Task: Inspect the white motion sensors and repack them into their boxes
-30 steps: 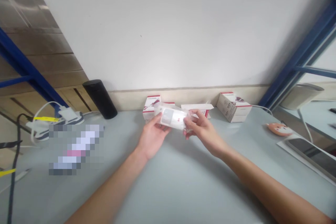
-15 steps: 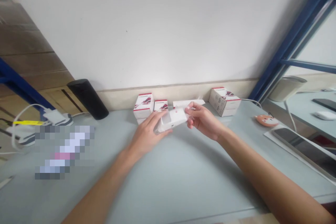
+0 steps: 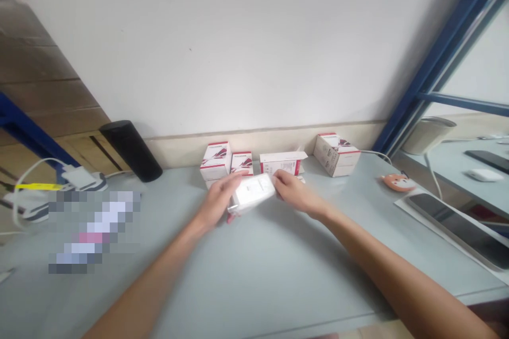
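Note:
A small white device (image 3: 253,192) wrapped in clear plastic is held low over the grey table (image 3: 254,275), between both hands. My left hand (image 3: 217,204) grips its left end, fingers curled round it. My right hand (image 3: 292,194) pinches its right end. Just behind the hands stand small white and red boxes (image 3: 217,159) against the wall, one of them (image 3: 283,161) with its flap open.
A black cylinder (image 3: 131,149) leans at the back left beside a white charger with cables (image 3: 77,179). Another white and red box (image 3: 336,153) lies at the back right. An orange animal-shaped object (image 3: 398,182) and a dark tablet (image 3: 453,228) sit to the right. Blue frame posts (image 3: 437,63) flank the bench.
Both hands have lowered the wrapped device toward the table and turned it so a flat white face shows. The camera view has shifted slightly.

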`<state>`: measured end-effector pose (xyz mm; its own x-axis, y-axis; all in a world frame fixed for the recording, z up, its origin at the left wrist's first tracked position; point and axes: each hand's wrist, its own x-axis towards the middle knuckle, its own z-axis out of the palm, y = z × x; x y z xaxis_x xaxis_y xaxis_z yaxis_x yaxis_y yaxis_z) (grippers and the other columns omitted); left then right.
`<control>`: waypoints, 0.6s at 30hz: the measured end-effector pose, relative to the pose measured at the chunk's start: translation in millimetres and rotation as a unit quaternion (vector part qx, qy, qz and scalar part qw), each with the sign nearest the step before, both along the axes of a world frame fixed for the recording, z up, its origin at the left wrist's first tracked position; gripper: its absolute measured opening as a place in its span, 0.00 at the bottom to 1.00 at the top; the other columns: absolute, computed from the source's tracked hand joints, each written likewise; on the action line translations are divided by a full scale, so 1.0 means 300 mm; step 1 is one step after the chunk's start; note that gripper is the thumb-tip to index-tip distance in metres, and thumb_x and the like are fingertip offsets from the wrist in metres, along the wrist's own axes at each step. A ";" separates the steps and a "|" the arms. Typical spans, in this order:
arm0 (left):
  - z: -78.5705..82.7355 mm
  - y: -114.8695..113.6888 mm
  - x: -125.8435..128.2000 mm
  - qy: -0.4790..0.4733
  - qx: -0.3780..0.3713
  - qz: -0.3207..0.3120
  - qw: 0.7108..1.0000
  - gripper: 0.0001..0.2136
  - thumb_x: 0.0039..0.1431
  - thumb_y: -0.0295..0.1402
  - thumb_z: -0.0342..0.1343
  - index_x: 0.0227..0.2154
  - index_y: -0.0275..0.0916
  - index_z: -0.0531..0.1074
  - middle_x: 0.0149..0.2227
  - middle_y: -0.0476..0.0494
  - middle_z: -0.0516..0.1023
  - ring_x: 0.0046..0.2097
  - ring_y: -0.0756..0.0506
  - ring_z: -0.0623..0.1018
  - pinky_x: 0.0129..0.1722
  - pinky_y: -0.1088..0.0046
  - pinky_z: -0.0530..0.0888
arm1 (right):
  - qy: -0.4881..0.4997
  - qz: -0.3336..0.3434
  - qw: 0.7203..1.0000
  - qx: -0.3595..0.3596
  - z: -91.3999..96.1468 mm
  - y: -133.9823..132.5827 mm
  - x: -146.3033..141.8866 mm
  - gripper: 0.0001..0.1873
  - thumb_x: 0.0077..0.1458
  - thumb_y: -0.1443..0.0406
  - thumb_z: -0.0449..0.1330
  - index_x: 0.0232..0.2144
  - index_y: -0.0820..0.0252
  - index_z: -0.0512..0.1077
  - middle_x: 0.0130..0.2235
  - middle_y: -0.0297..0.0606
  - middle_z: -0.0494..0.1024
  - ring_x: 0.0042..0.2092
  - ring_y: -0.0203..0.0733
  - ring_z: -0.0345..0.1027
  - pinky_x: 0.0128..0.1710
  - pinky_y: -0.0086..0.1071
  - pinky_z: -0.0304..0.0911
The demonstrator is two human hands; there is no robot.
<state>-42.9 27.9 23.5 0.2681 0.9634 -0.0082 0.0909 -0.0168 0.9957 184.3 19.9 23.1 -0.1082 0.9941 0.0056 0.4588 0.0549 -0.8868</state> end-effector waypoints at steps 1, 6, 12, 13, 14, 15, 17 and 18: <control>0.002 0.004 -0.007 -0.025 -0.027 -0.014 0.999 0.30 0.63 0.54 0.58 0.62 0.42 0.73 0.20 0.50 0.75 0.15 0.49 0.68 0.12 0.76 0.62 | 0.019 0.008 1.000 0.005 0.007 -0.004 -0.004 0.17 0.67 0.54 0.54 0.27 0.54 0.60 0.25 0.29 0.68 0.29 0.38 0.58 0.31 0.33 0.54; 0.014 0.006 -0.019 -0.169 -0.173 -0.109 0.964 0.29 0.68 0.52 0.51 0.66 0.45 0.68 0.12 0.56 0.65 0.12 0.48 0.67 0.16 0.75 0.63 | 0.165 0.011 0.986 0.023 0.013 -0.005 -0.022 0.17 0.66 0.51 0.55 0.30 0.54 0.61 0.24 0.26 0.64 0.28 0.35 0.56 0.31 0.32 0.53; 0.035 -0.029 0.015 -0.330 -0.197 -0.141 0.913 0.20 0.63 0.50 0.60 0.39 0.35 0.80 0.31 0.36 0.82 0.31 0.41 0.81 0.32 0.67 0.76 | 0.356 -0.003 0.931 -0.085 -0.017 0.016 -0.025 0.13 0.52 0.61 0.66 0.26 0.57 0.64 0.27 0.29 0.65 0.29 0.33 0.58 0.33 0.31 0.57; 0.034 -0.033 0.020 -0.333 -0.183 -0.137 0.915 0.17 0.61 0.48 0.63 0.36 0.36 0.80 0.38 0.32 0.84 0.37 0.40 0.83 0.36 0.67 0.76 | 0.378 -0.003 0.920 -0.103 -0.020 0.019 -0.023 0.14 0.50 0.62 0.67 0.25 0.58 0.65 0.28 0.30 0.66 0.30 0.33 0.59 0.33 0.31 0.58; 0.030 -0.035 0.025 -0.319 -0.163 -0.128 0.925 0.15 0.60 0.45 0.65 0.35 0.36 0.79 0.43 0.31 0.84 0.40 0.39 0.83 0.37 0.67 0.76 | 0.392 -0.003 0.913 -0.116 -0.024 0.021 -0.020 0.14 0.48 0.62 0.68 0.24 0.58 0.65 0.29 0.31 0.66 0.31 0.33 0.59 0.34 0.31 0.59; 0.025 -0.036 0.030 -0.288 -0.139 -0.113 0.941 0.13 0.59 0.43 0.67 0.35 0.37 0.79 0.46 0.31 0.84 0.41 0.40 0.83 0.35 0.69 0.75 | 0.398 -0.006 0.910 -0.120 -0.026 0.023 -0.017 0.14 0.48 0.62 0.69 0.24 0.58 0.66 0.29 0.31 0.67 0.31 0.33 0.59 0.35 0.31 0.60; 0.011 -0.036 0.043 -0.189 -0.092 -0.064 0.976 0.13 0.59 0.42 0.68 0.37 0.36 0.79 0.43 0.32 0.85 0.33 0.45 0.82 0.28 0.73 0.70 | 0.395 -0.029 0.913 -0.103 -0.031 0.027 -0.015 0.15 0.49 0.59 0.70 0.25 0.58 0.68 0.30 0.32 0.68 0.32 0.34 0.60 0.36 0.32 0.62; 0.004 -0.036 0.050 -0.139 -0.070 -0.038 0.987 0.16 0.59 0.46 0.68 0.37 0.36 0.79 0.38 0.34 0.84 0.29 0.47 0.79 0.25 0.73 0.67 | 0.391 -0.047 0.915 -0.087 -0.032 0.028 -0.014 0.16 0.49 0.57 0.71 0.26 0.58 0.68 0.30 0.32 0.69 0.32 0.34 0.61 0.37 0.32 0.62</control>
<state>-27.8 17.2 24.8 0.3501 0.9350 -0.0568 -0.1817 0.1273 0.9751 180.1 28.3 13.4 -0.0523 0.9919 -0.1154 -0.3236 -0.1262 -0.9378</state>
